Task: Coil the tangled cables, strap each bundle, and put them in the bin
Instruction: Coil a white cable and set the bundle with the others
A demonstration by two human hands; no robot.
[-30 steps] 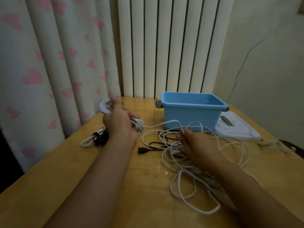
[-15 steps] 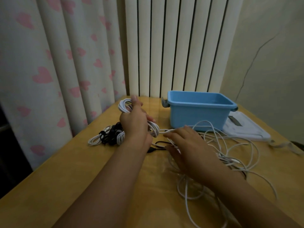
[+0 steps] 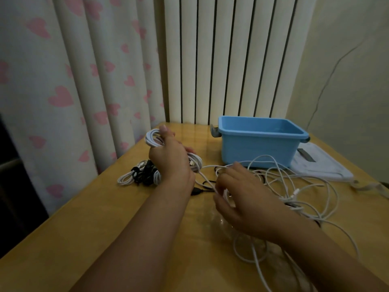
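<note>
Cables [image 3: 294,199] sprawl loose on the surface nearest me, so I'm mid-coil. Right hand [image 3: 237,199] pinches the white strand feeding in. Left hand [image 3: 170,159] grips the half-wound coil [image 3: 153,138]. Next I guess: another loop round, then a strap. Bin [image 3: 261,142] waits behind, looks empty.

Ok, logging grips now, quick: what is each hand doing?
Left hand: grips the white cable coil.
Right hand: fingers curled on the loose white cable.
</note>
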